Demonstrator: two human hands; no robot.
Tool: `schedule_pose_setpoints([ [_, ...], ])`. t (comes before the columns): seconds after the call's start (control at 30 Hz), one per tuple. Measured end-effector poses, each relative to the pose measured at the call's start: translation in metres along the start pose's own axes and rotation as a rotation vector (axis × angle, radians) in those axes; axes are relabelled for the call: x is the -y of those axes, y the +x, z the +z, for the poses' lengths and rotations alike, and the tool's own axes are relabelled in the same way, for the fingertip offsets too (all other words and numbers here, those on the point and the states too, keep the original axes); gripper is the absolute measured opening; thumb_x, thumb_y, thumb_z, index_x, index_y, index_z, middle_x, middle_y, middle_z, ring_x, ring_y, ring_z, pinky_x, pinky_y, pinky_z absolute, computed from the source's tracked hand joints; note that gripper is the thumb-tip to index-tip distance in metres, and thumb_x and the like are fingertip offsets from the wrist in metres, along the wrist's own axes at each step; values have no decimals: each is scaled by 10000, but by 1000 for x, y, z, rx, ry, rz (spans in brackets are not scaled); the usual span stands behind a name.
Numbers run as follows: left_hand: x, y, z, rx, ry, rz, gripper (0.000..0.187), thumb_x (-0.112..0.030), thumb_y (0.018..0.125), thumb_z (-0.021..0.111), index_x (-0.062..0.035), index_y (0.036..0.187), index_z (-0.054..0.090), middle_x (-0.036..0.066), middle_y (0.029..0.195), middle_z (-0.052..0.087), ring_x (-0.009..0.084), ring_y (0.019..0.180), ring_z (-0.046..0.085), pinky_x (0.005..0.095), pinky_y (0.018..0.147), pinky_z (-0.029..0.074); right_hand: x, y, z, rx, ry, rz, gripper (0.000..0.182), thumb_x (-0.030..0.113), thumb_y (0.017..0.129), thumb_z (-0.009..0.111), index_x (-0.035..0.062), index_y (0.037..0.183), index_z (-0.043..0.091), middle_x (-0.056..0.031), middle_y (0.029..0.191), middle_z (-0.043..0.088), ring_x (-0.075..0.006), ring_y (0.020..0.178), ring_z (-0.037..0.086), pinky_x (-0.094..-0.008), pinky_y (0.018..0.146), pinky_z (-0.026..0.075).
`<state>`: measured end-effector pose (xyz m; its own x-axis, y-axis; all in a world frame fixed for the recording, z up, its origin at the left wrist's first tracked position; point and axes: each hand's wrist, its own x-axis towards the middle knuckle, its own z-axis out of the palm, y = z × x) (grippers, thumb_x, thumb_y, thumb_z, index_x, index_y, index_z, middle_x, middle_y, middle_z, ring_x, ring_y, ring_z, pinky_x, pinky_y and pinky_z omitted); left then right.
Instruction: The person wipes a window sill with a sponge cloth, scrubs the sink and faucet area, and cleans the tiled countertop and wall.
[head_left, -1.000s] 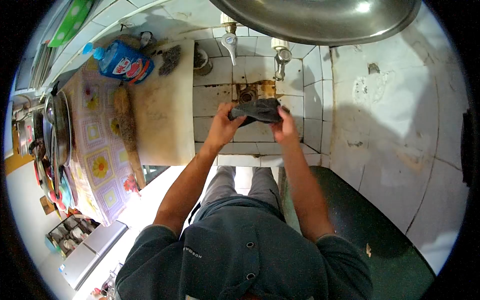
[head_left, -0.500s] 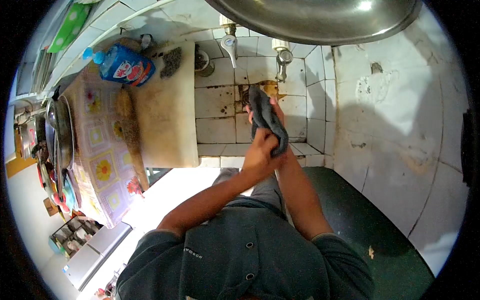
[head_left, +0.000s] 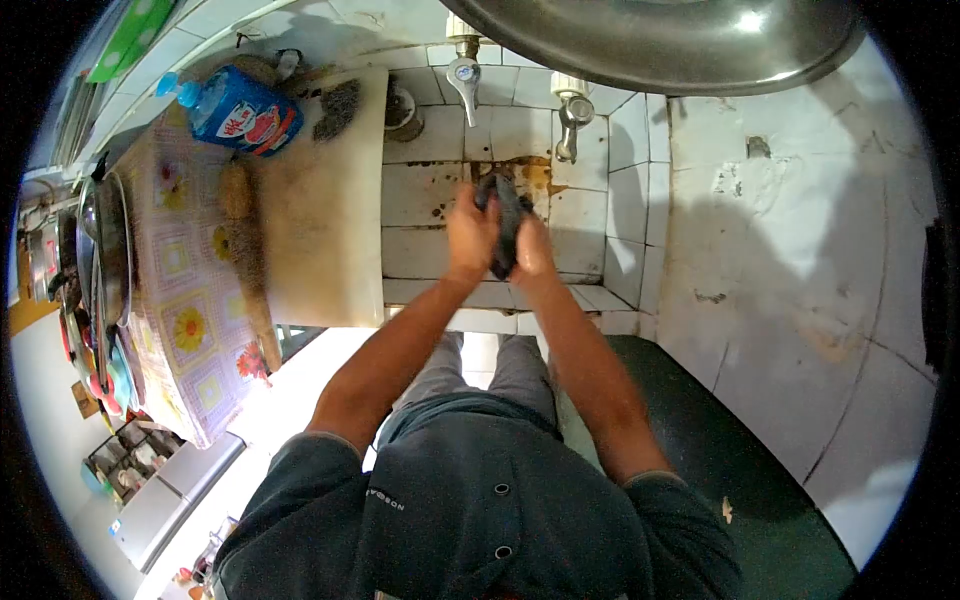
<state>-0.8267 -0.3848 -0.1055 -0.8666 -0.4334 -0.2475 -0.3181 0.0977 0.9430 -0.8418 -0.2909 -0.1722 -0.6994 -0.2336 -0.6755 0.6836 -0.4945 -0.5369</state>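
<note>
A dark grey cloth [head_left: 506, 225] is bunched between my two hands above the tiled sink [head_left: 425, 250]. My left hand [head_left: 472, 235] grips it from the left side, fingers wrapped round its upper part. On the other side, my right hand [head_left: 533, 245] holds the cloth's right edge; its fingers are partly hidden and slightly blurred. Beyond the hands are brown stains on the sink tiles. Two taps, one with a lever [head_left: 465, 80] and one on the right [head_left: 572, 115], stick out above the sink.
A large metal pan [head_left: 680, 45] hangs at the top right. On the left lie a pale board [head_left: 325, 220], a blue bottle [head_left: 245, 112] and a flowered cloth [head_left: 175, 260]. A small container [head_left: 403, 115] stands beside the board. A dark green surface [head_left: 690, 430] is at right.
My left hand has moved up and left, from the cloth's lower end to its side. The cloth is more bunched and upright. The view has shifted slightly.
</note>
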Motion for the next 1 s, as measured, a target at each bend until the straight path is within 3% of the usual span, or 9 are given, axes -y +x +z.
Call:
schedule_pose_setpoints([
  [0.13,-41,-36,13,88,246,163,265,-88,904,550,-4,1150,498,254,965,651,350,850,660,395,761,506,17,11,-19,805,893,425,414,402,931,530,50,1137,597,-68,1051,640,-225,953,617,-353,804,526],
  [0.23,-5,18,-12,-4,-92,132,271,-167,920,588,-18,1139,534,123,975,645,205,837,627,320,743,505,51,-45,22,111,15,130,510,474,947,472,62,1244,521,-69,1154,613,-240,1037,594,-383,877,505],
  [0.43,-57,-32,-27,165,-481,-327,274,-179,878,643,1,1081,601,81,925,641,179,780,613,290,720,510,55,-61,14,91,364,175,685,610,904,448,67,1322,436,-130,1193,581,-285,1096,563,-463,941,448],
  [0.5,-27,-69,-10,152,253,289,421,-244,787,745,-17,1117,614,158,1048,563,279,880,629,360,769,525,38,-34,-5,462,499,219,597,579,925,444,98,1275,492,-124,1088,631,-278,964,623,-433,830,518],
  [0.6,-60,-106,8,330,486,276,363,-283,728,775,-129,1028,641,163,1083,490,382,885,614,449,716,538,37,-29,10,585,441,207,569,539,956,424,43,1209,542,-134,980,663,-273,776,663,-365,716,568],
  [0.8,-37,-20,-4,-30,544,68,274,-308,873,623,-34,864,632,240,826,635,399,744,640,464,649,510,9,-42,38,-74,170,169,394,417,971,459,57,1089,564,-74,963,606,-204,905,593,-387,796,507],
  [0.87,-39,-25,1,-43,413,96,345,-320,917,576,20,916,631,256,787,644,434,667,615,454,608,490,-1,-8,4,181,177,-33,372,388,940,534,40,1055,599,-82,924,636,-240,807,603,-430,778,490],
  [0.9,-27,-33,6,-61,412,202,348,-320,922,566,20,911,635,239,794,658,417,669,632,442,613,502,9,-4,-8,708,522,274,345,361,904,609,37,1024,612,-74,915,631,-224,833,601,-414,757,487],
  [1.0,-13,-21,-4,-2,169,79,345,-322,927,558,11,991,627,182,857,683,347,722,660,409,657,518,26,-26,20,79,74,42,324,334,887,644,38,1013,604,-60,914,627,-206,835,598,-404,746,483],
])
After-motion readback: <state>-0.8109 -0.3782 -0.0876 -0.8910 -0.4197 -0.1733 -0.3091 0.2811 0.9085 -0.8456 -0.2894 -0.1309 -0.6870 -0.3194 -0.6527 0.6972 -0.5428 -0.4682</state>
